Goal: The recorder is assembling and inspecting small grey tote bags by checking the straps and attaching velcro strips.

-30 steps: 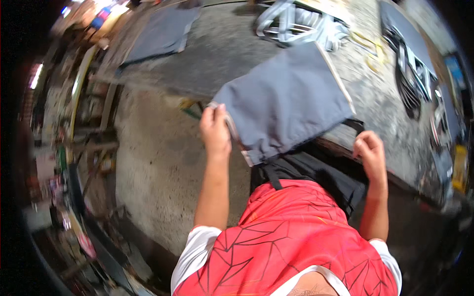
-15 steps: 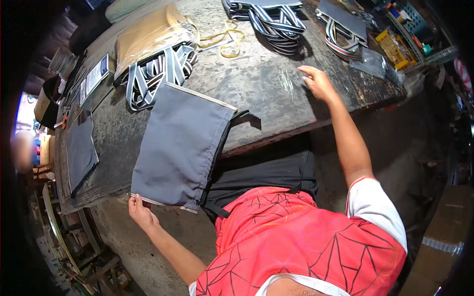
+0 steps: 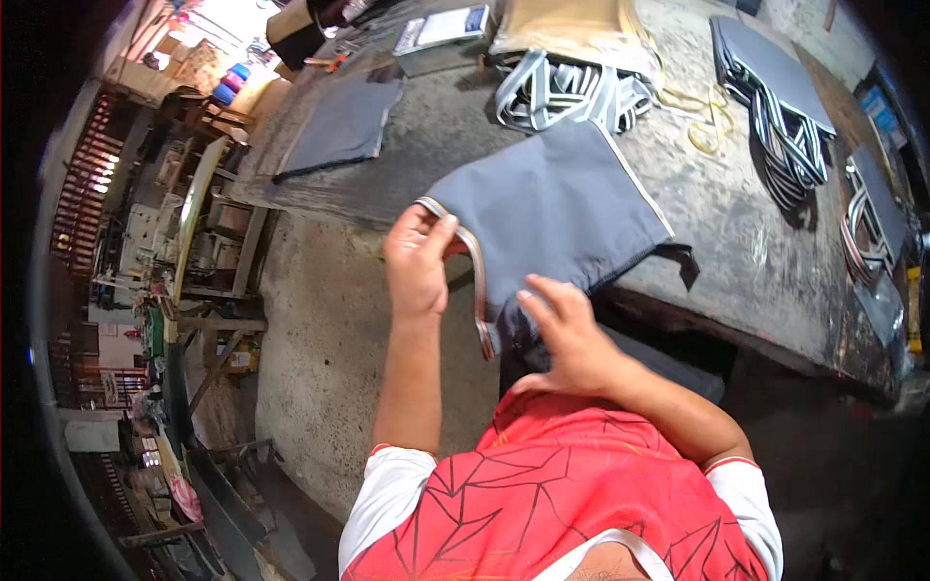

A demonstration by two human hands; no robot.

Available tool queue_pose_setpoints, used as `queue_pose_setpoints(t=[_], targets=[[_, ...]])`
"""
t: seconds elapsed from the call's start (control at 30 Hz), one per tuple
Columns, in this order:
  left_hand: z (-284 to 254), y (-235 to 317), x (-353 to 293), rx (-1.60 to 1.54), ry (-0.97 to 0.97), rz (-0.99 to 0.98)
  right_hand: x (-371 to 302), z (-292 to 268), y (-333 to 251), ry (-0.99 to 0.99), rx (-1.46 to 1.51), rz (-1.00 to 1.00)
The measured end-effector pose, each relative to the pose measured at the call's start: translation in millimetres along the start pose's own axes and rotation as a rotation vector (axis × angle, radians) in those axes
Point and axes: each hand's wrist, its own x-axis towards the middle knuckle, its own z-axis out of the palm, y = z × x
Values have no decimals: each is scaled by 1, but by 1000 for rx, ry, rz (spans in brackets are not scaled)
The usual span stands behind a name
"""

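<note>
A grey cloth bag piece [image 3: 562, 203] with striped binding along two opposite edges lies partly on the table, and its near end hangs past the table's edge. My left hand [image 3: 418, 266] is closed on the bound near edge, thumb on top, lifting that corner so the edge bends down in a curve. Just over the near right part of the cloth is my right hand [image 3: 572, 339], its fingers apart and nothing held. Whether its fingertips touch the cloth I cannot tell. A short dark strip [image 3: 678, 259] sticks out from the cloth's right side.
On the dark worn table [image 3: 736, 300] lie another grey cloth piece [image 3: 339, 124], a bundle of striped straps [image 3: 572, 92] by a tan package [image 3: 567, 24], and a yellow ribbon [image 3: 712, 121]. Grey bags with striped handles [image 3: 790, 145] sit at right. Wooden frames [image 3: 218, 232] stand left.
The view has swung left. My right hand has come from above the table's right part to the cloth. My left hand has raised the cloth's bound edge, which now bends.
</note>
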Motion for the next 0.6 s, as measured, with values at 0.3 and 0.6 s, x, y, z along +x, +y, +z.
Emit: queue_pose_setpoints(t=[0.3,0.6], targets=[[13,36,20,491,111,628,79,-40,-18,384,0,-15],[-12,-13,105,777,317,772,104,-205,-8,84,367,492]])
